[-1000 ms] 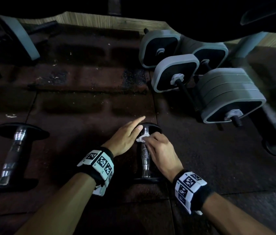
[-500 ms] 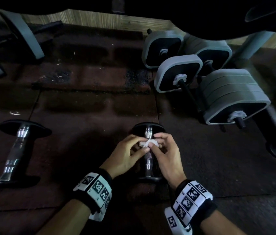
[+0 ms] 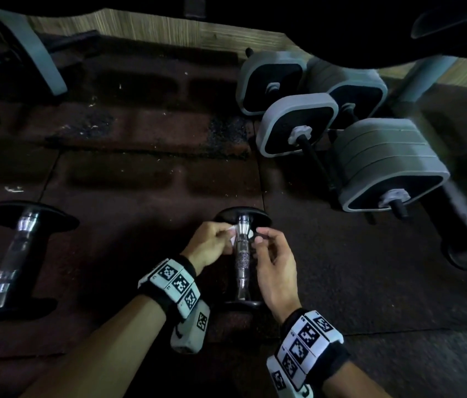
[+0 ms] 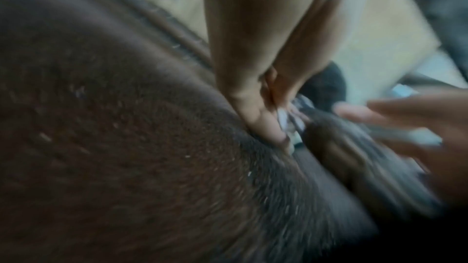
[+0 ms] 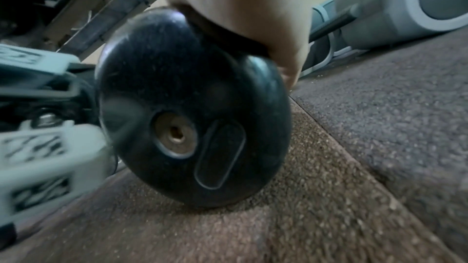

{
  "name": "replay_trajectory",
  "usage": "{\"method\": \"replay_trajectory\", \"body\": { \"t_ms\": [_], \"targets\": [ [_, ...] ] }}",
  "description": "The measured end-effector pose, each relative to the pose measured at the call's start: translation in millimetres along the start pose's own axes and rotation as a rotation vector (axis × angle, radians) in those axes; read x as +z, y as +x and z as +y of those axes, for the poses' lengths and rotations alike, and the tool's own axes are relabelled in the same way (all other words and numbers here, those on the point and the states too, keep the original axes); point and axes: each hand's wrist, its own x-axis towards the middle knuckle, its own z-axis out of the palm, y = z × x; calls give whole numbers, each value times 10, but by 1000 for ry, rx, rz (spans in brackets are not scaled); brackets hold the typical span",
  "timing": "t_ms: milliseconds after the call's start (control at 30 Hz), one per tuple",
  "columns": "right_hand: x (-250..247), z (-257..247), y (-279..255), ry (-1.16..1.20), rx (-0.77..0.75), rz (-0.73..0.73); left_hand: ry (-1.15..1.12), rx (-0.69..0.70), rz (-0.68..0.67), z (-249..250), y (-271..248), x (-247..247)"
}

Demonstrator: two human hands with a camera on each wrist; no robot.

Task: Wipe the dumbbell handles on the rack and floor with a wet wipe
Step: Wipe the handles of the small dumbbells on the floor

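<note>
A small dumbbell [image 3: 242, 262] with a chrome handle and black round ends lies on the floor mat in the head view. A white wet wipe [image 3: 231, 234] passes behind the handle's far part. My left hand [image 3: 213, 239] pinches its left end, and my right hand [image 3: 269, 248] holds the other end [image 3: 251, 235] at its fingertips on the right. The blurred left wrist view shows my left fingers [image 4: 260, 119] pinching the wipe [image 4: 286, 121] beside the handle [image 4: 354, 159]. In the right wrist view the dumbbell's near black end [image 5: 192, 107] fills the frame under my palm [image 5: 240, 7].
Another chrome-handled dumbbell [image 3: 17, 254] lies at the left. Several grey block dumbbells [image 3: 384, 168] crowd the right. Grey frame legs [image 3: 34, 47] stand at the back left, and a dark bench overhangs the top. Dark rubber floor tiles [image 3: 140, 182] stretch between them.
The hands met over the handle with the wipe, then drew apart to its two sides, each keeping an end. A second ago the left hand lay flat beside the dumbbell.
</note>
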Motion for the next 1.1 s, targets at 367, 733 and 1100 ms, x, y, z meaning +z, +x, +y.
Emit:
{"method": "replay_trajectory", "body": {
  "t_ms": [367,733,1100],
  "targets": [
    [-105,-28,12,-142,-112,-219,322,498,169,125,-557,-77],
    [-759,240,31,-131,114,-293,99,246,366,-256,-889,288],
    [-555,70,256,-353,341,-947,209,159,351,-318,-898,224]
  ]
}}
